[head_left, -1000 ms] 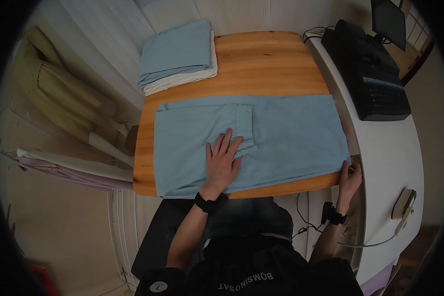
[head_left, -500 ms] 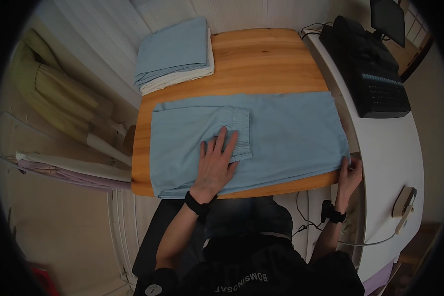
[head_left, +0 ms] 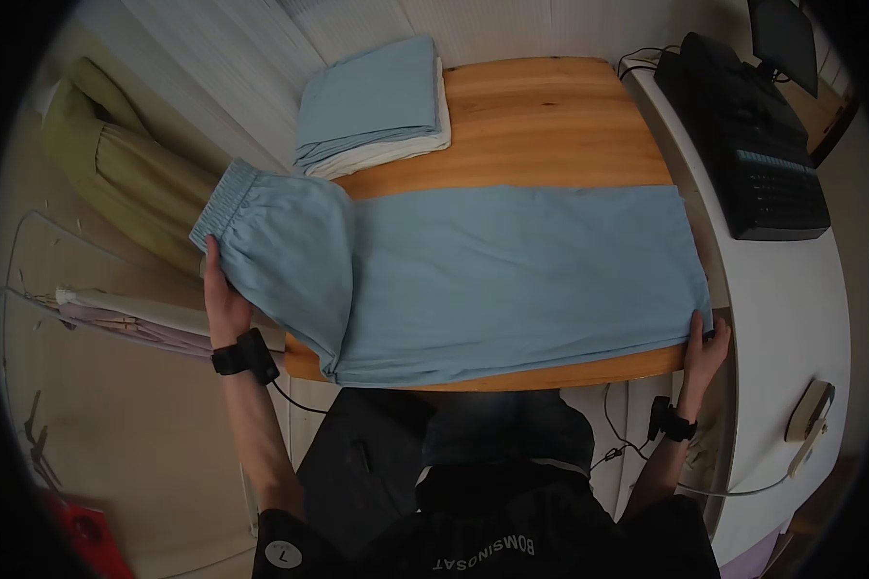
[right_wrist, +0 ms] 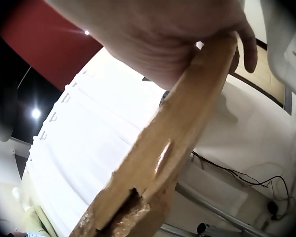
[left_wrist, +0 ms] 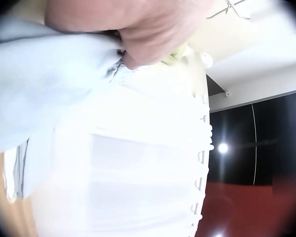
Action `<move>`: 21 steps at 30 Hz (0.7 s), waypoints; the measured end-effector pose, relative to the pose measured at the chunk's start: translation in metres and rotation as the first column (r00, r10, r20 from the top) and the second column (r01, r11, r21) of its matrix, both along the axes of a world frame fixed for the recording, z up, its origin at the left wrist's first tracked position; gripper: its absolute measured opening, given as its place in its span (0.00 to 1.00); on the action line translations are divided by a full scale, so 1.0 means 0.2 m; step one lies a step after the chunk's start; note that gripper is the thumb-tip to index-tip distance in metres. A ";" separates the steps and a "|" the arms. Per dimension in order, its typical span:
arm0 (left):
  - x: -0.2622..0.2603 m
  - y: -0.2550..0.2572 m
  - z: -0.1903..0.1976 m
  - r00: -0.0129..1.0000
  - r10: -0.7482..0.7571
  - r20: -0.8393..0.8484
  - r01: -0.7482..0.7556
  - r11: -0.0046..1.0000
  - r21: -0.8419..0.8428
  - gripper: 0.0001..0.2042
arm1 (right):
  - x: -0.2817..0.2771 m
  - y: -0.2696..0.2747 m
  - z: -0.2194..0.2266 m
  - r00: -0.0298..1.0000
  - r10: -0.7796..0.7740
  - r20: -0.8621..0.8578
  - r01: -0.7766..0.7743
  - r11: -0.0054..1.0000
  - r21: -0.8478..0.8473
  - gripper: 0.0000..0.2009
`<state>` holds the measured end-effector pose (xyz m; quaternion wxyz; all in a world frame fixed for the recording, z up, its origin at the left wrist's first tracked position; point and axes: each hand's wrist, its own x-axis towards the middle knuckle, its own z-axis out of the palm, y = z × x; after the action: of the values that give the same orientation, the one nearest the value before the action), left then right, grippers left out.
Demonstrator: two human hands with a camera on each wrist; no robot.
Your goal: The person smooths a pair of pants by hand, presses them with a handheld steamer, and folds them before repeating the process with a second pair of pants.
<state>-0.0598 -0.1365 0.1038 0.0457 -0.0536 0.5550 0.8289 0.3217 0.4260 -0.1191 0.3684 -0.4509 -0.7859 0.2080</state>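
Observation:
A long blue garment (head_left: 512, 280) lies across the wooden table (head_left: 541, 106), its gathered waistband (head_left: 224, 201) raised beyond the table's left side. My left hand (head_left: 227, 301) grips the waistband's lower end. In the left wrist view the fingers of my left hand (left_wrist: 148, 32) are curled at the cloth (left_wrist: 44, 79). At the table's front right corner, the bent fingers of my right hand (head_left: 705, 355) pinch the garment's corner. In the right wrist view my right hand (right_wrist: 167, 42) is at the wooden edge (right_wrist: 172, 128); its fingertips are partly hidden.
Folded blue and white cloths (head_left: 372, 96) are stacked at the table's back left. To the right, a white counter (head_left: 787, 289) carries a black keyboard device (head_left: 763, 164). A yellow-green garment (head_left: 130, 164) hangs at left, above a rack with lilac cloth (head_left: 154, 333).
My left hand has moved from the cloth's middle to the far left, and the waistband has been lifted and unfolded leftward with it. My right hand stays at the front right corner.

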 end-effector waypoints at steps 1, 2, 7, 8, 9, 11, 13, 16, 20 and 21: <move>-0.07 -0.13 0.03 0.999 0.045 0.031 -0.045 0.999 0.012 0.30 | -0.01 -0.01 0.00 1.000 0.000 -0.004 0.000 1.000 -0.006 0.23; -0.14 -0.29 0.01 0.999 0.046 -0.017 -0.046 0.999 0.029 0.32 | -0.01 -0.02 0.01 1.000 -0.015 -0.018 0.014 0.999 -0.035 0.23; -0.06 -0.34 0.07 0.986 0.149 -0.072 -0.147 0.989 0.033 0.30 | -0.03 -0.05 0.03 0.999 -0.023 -0.042 0.022 0.999 -0.037 0.22; -0.03 -0.29 0.03 0.974 0.141 -0.177 -0.146 0.989 -0.015 0.29 | -0.03 -0.04 0.02 0.999 -0.033 -0.039 0.032 0.999 -0.024 0.22; 0.01 -0.21 -0.01 0.953 0.128 -0.276 -0.151 0.987 -0.062 0.28 | -0.03 -0.04 0.01 0.999 -0.042 -0.033 0.042 0.999 -0.009 0.22; 0.15 0.09 -0.03 0.958 0.093 -0.270 -0.128 0.985 -0.116 0.26 | -0.01 -0.02 0.00 0.999 -0.033 -0.009 0.033 0.999 0.004 0.22; 0.26 0.30 -0.17 0.948 -0.089 -0.304 0.004 0.963 -0.268 0.24 | -0.01 0.00 0.00 1.000 -0.028 0.011 0.028 0.999 0.015 0.22; 0.49 0.62 -0.38 0.841 -0.495 -0.218 0.238 0.700 -0.673 0.23 | 0.00 0.00 0.00 1.000 -0.014 0.015 0.014 1.000 0.005 0.22; 0.67 0.78 -0.69 0.553 -0.816 -0.169 0.166 0.307 -0.937 0.25 | -0.01 -0.02 0.03 1.000 -0.014 0.018 0.015 1.000 -0.027 0.22; 0.69 0.80 -0.69 0.494 -0.849 -0.190 -0.035 0.198 -0.980 0.25 | -0.01 -0.03 0.05 1.000 -0.008 0.030 0.010 0.998 -0.057 0.22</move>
<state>0.0775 0.0239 -0.0348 0.0334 0.4401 0.8619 0.2497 0.3192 0.4193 -0.1090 0.3446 -0.4678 -0.7831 0.2218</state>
